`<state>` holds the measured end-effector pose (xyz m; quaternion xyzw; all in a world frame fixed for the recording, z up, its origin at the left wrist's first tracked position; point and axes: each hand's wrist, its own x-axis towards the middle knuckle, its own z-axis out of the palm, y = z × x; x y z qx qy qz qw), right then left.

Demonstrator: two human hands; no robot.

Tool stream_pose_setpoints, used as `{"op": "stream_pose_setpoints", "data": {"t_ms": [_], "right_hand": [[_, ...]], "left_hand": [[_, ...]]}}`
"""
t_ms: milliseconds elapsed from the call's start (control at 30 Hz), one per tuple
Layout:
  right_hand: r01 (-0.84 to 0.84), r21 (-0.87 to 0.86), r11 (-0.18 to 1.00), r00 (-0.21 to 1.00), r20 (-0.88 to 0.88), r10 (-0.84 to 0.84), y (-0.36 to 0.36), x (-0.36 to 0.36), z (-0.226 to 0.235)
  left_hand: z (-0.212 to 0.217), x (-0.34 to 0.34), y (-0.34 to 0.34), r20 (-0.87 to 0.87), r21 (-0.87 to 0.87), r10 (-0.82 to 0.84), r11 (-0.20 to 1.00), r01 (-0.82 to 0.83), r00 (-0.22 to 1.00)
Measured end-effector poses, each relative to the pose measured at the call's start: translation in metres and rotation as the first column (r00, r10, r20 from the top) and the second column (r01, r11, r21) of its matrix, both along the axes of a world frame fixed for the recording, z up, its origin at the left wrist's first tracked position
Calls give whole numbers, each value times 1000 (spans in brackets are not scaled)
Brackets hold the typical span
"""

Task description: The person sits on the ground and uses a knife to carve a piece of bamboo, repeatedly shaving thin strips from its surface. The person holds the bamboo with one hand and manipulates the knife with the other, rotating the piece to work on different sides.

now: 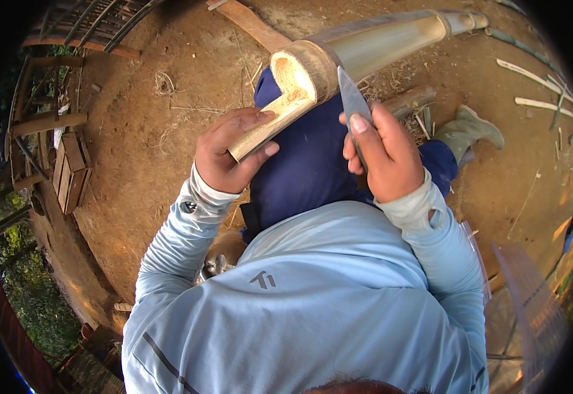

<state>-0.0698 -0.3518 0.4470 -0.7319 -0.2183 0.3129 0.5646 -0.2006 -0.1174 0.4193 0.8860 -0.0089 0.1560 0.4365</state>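
Note:
A thick bamboo pole (391,49) rests across my lap and reaches away to the far right. Its near end is cut to a narrow tongue beside a round, pale hollow. My left hand (227,146) grips that tongue, thumb on one side and fingers on the other. In my right hand (386,154) is a knife (351,98), its pointed blade upward beside the bamboo's node ring. The handle is mostly hidden in my fist, and my thumb presses along the blade's base. Whether the blade touches the bamboo I cannot tell.
Bare brown earth lies around me, with shavings scattered on it. A flat wooden board (254,25) and a short log (410,100) are near the pole. Split bamboo strips (546,108) lie at the far right. A wooden crate (71,172) stands at the left. My booted foot (473,130) is right.

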Motion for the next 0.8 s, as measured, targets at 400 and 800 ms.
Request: {"op": "stream_pose_setpoints", "data": {"t_ms": [400, 800], "right_hand": [[-122, -236, 964, 988, 67, 142, 12, -10, 22], [-151, -261, 954, 981, 80, 177, 17, -30, 17]], "left_hand": [[4, 4, -12, -513, -828, -143, 340, -445, 846], [-9, -1, -48, -407, -787, 216, 411, -461, 887]]}}
